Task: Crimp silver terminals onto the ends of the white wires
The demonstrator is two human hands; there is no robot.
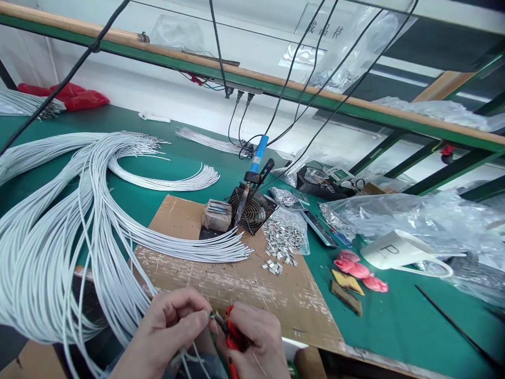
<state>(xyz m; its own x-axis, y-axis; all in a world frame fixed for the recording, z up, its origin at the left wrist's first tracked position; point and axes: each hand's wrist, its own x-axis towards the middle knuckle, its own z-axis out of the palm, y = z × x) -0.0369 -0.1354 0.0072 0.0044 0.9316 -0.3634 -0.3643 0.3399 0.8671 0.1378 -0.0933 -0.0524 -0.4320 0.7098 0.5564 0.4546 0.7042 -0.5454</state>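
Note:
My left hand [173,326] is closed in a pinch on the end of a cable, and a small bluish tip shows at the fingertips. Most of that cable is hidden. My right hand [256,337] is wrapped round red-handled pliers [234,335], whose dark jaws point left and meet the tip. Just beyond my hands lies a fanned bundle of white cables [189,246] on the cardboard [236,281]. To the left, more white cables hang over the bench edge. Behind stands a blue-handled soldering iron [259,153], tilted over a round fan [252,210].
Small metal pieces [284,237] are heaped on plastic at the right of the cardboard. A stone-like block [216,215] sits by the fan. Further right are a white mug [394,251], pink cloth [357,266] and plastic bags [418,221]. Black cords [305,95] hang across the shelf.

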